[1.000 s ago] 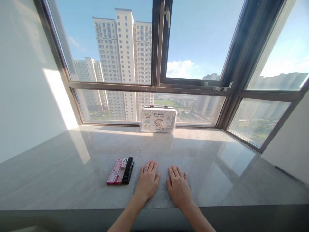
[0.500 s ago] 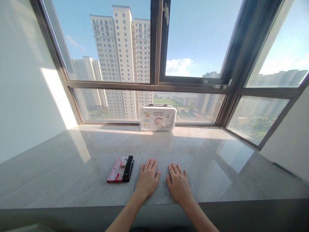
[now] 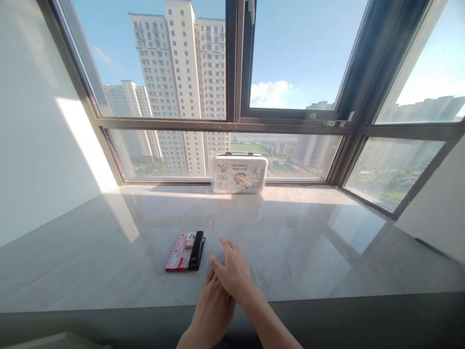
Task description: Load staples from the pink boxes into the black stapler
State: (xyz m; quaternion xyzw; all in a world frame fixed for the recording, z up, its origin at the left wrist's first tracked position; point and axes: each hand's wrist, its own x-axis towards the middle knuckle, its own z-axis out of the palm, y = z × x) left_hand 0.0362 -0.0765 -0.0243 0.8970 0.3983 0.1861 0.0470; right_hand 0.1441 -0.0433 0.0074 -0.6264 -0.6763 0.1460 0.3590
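My right hand [image 3: 235, 272] lies across my left hand near the front of the stone sill, its visible fingers stretched forward and leftward with nothing seen in them. Beneath it, my left hand [image 3: 213, 303] shows its back and wrist; most of its fingers are covered, so their pose does not show. To the left of both hands lies a black stapler [image 3: 196, 251], apart from them. Red-and-white boxes [image 3: 178, 257] lie flat against the stapler's left side, with a smaller white-and-red box [image 3: 190, 239] at their far right.
A white case [image 3: 240, 175] with cartoon prints, wrapped in clear plastic, stands upright against the window at the back. The glossy grey sill [image 3: 308, 252] has a front edge close to my wrists. A white wall [image 3: 39, 160] rises on the left.
My right hand has moved left and now crosses over my left hand. My left hand has drawn back toward me. Earlier both lay flat and apart. The view has shifted slightly.
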